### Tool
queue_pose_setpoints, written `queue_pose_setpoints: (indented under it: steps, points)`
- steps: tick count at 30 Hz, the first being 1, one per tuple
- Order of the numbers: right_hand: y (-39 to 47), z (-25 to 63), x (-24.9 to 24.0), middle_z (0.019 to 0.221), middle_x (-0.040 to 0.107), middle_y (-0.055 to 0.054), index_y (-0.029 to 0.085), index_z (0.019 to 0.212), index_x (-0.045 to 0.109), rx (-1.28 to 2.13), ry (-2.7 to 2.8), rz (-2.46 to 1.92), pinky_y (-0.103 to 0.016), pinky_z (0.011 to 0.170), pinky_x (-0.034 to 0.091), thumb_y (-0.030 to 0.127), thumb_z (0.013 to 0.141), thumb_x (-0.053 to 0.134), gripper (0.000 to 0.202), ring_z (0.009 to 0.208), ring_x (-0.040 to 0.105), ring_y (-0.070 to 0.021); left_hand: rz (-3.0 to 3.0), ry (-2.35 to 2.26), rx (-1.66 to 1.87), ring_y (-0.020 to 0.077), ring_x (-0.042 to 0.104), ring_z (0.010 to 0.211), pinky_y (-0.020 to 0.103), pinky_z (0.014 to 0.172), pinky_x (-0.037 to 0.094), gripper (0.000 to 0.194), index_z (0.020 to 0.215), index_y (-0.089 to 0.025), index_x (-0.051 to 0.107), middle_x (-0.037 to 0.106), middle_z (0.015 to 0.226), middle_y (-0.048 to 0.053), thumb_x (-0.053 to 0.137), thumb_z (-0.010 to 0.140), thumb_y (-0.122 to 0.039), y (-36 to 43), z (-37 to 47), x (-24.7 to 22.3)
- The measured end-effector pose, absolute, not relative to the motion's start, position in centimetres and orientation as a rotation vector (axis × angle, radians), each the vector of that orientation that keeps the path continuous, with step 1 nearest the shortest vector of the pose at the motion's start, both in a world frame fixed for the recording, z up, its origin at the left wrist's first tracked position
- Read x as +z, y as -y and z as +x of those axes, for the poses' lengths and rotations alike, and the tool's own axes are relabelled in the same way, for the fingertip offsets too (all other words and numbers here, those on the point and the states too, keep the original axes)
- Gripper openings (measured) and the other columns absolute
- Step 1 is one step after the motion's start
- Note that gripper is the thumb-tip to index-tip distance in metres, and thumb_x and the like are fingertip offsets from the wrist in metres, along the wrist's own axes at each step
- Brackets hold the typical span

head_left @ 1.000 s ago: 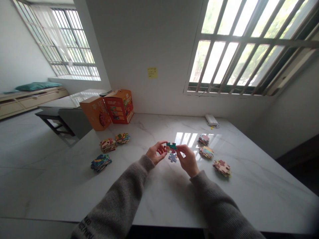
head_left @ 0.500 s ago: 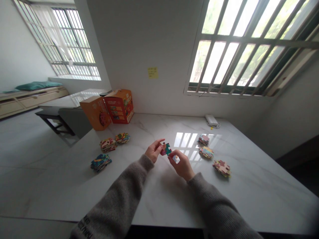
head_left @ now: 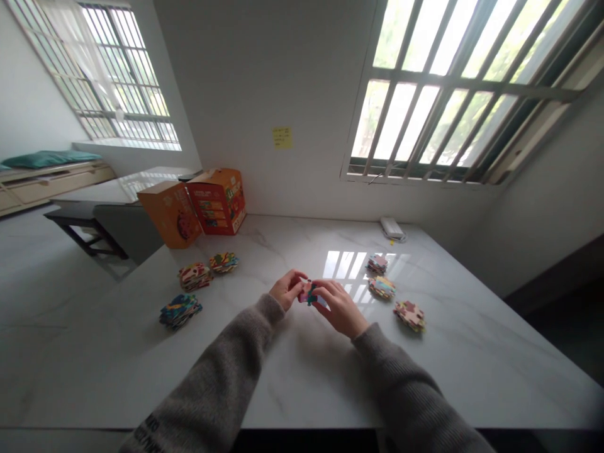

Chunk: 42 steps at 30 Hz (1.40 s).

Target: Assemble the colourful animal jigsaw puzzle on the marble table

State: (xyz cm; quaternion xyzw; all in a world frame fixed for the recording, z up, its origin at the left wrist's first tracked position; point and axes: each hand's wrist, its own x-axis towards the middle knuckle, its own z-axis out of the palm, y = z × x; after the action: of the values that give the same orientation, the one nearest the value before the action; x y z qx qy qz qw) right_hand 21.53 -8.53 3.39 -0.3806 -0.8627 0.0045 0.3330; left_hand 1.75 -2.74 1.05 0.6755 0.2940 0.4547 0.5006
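Observation:
Just above the middle of the white table (head_left: 302, 377), my left hand (head_left: 287, 289) pinches the left side of some small puzzle pieces (head_left: 306, 292) coloured pink and teal. My right hand (head_left: 337, 305) has its thumb and fingers on their right side, covering part of them. Whether the pieces are joined cannot be made out. To the left lie a blue stack (head_left: 180, 311), a red and cream stack (head_left: 195, 275) and a yellow and red stack (head_left: 224, 262) of puzzle pieces. On the right are three more stacks (head_left: 377, 263), (head_left: 382, 287), (head_left: 409, 315).
An orange box (head_left: 219, 201) with an open flap (head_left: 172, 214) stands at the back left. A white power strip (head_left: 391, 228) with a cable lies at the back right, by the wall. A yellow note (head_left: 282, 137) is stuck on the wall.
My right hand has closed in on the pieces, its fingers now over their right part. The whole view has shifted slightly, with the table things appearing further left.

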Motion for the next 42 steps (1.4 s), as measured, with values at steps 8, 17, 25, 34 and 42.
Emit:
queue_pose_setpoints:
  steps: [8,17,25,34,42]
  points:
    - [4.2,29.5,5.3,0.109,0.071,-0.010,0.021,0.109,0.065,-0.305,2.152,-1.589,-0.037,0.088,0.041,0.029,0.094,0.059,0.018,0.102,0.060,-0.0267,2.356,-1.017,0.908,0.0145,0.056,0.069,0.030,0.075,0.049,0.025,0.109,-0.017,0.063,0.063,0.083,0.003,0.054,0.085,-0.018,1.7,1.1,-0.4]
    - [0.2,37.9,7.3,0.115,0.071,-0.012,0.021,0.114,0.066,-0.372,1.882,-2.349,-0.038,0.087,0.036,0.031,0.091,0.055,0.028,0.111,0.058,-0.0285,2.459,-1.008,0.846,0.0167,0.057,0.072,0.032,0.077,0.048,0.022,0.103,-0.016,0.065,0.063,0.085,0.004,0.055,0.083,-0.014,1.0,1.2,-1.7]
    - [1.0,35.7,7.0,0.121,0.067,-0.015,0.019,0.114,0.068,-0.406,1.938,-2.288,-0.042,0.091,0.037,0.031,0.094,0.051,0.029,0.114,0.056,-0.0313,2.452,-1.058,0.797,0.0170,0.058,0.073,0.031,0.077,0.048,0.023,0.104,-0.017,0.067,0.065,0.087,0.005,0.055,0.084,-0.015,1.3,1.1,-1.2]
    - [5.6,22.8,3.3,0.118,0.064,-0.014,0.020,0.123,0.063,0.061,2.465,-1.746,-0.036,0.088,0.043,0.044,0.089,0.065,0.041,0.111,0.058,-0.0298,2.474,-1.116,0.715,0.0186,0.061,0.078,0.031,0.079,0.048,0.023,0.105,-0.017,0.068,0.069,0.086,0.005,0.056,0.085,-0.017,1.8,1.0,-0.2]
    - [4.9,23.3,1.2,0.091,0.060,-0.002,0.019,0.104,0.065,0.669,2.150,-1.542,-0.024,0.065,0.043,0.032,0.079,0.075,0.030,0.068,0.054,-0.0120,2.461,-1.054,0.739,0.0170,0.060,0.075,0.031,0.079,0.049,0.023,0.106,-0.018,0.067,0.067,0.085,0.004,0.056,0.086,-0.017,2.0,1.4,-0.5]
